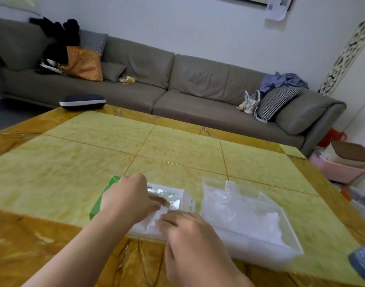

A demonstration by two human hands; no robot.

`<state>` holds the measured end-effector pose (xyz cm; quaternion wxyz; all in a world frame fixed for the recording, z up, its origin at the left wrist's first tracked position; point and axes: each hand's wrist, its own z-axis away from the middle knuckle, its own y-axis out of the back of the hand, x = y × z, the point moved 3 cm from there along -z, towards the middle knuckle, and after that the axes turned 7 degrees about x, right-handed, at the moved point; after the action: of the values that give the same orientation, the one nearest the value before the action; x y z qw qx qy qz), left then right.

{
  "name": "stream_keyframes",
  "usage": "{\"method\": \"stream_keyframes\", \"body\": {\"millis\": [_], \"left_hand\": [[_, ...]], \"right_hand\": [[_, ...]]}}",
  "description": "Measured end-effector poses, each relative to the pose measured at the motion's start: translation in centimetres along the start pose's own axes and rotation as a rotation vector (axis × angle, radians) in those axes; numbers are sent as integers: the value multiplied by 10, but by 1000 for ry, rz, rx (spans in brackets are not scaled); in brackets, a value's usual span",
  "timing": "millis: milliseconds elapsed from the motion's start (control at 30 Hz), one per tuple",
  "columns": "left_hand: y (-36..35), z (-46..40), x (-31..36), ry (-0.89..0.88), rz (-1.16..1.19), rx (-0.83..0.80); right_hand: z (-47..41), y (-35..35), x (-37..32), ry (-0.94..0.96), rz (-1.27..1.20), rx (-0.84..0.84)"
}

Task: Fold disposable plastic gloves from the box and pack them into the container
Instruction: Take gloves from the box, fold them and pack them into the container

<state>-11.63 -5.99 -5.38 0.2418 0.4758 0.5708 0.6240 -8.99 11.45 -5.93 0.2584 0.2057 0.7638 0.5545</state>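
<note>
Yellow-green marble table [177, 146], amber border. Near front edge: green-white glove box [177, 198], clear container [250, 216] just right. Far left corner: dark case [82, 102].
</note>
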Motion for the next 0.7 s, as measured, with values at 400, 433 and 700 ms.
{"method": "stream_keyframes", "body": {"millis": [400,433,700], "left_hand": [[30,-1,-2,54,720,156],[33,3,0,85,838,140],[47,12,3,129,1167,142]], "right_hand": [[-4,0,0,0,56,22],[-3,0,0,0,57,22],[-2,3,-3,80,86,44]]}}
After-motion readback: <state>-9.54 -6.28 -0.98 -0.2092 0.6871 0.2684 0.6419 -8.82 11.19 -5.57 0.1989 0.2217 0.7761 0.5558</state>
